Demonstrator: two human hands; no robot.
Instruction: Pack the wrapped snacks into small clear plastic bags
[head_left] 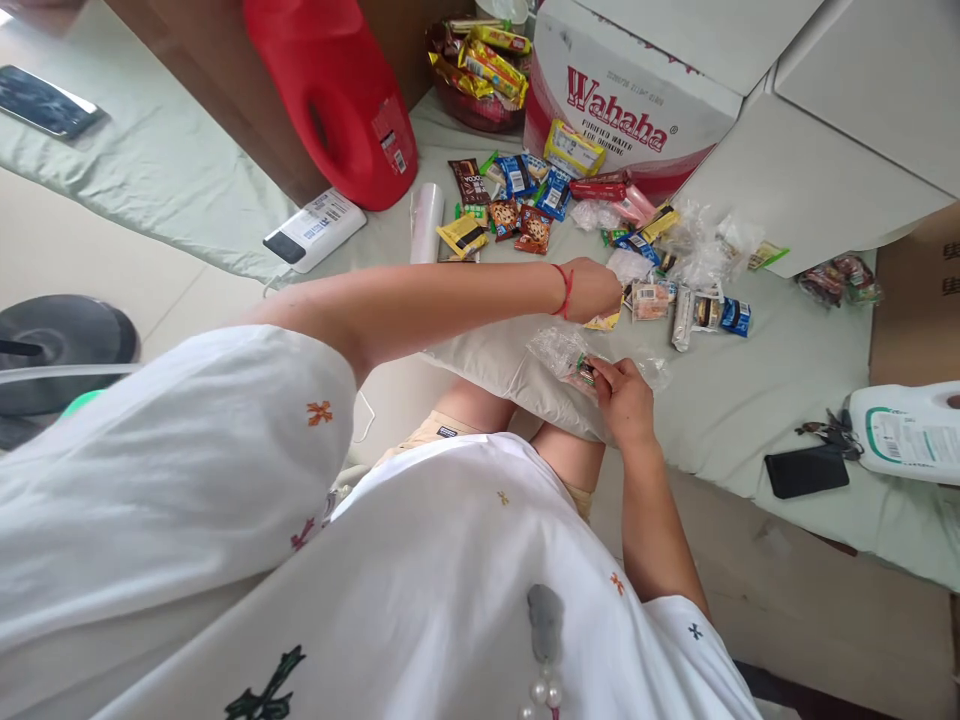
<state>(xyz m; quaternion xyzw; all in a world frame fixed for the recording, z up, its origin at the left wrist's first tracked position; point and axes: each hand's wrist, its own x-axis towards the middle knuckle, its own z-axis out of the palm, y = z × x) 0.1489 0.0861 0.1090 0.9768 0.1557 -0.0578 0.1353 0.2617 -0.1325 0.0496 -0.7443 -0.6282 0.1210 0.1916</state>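
My left hand (592,288), with a red string at the wrist, reaches across to the snack packets (525,215) spread on the pale green sheet; its fingers curl down over a small yellowish packet (604,321). My right hand (624,395) pinches a clear plastic bag (562,352) that holds a small packet, above a white pillow (495,365) on my lap.
A Wahaha water box (622,110) and white boxes stand at the back, with a red jug (337,95), a basket of snacks (480,70), a plastic roll (426,222) and a white device (315,230). A black phone (806,470) and a wipes pack (907,430) lie right.
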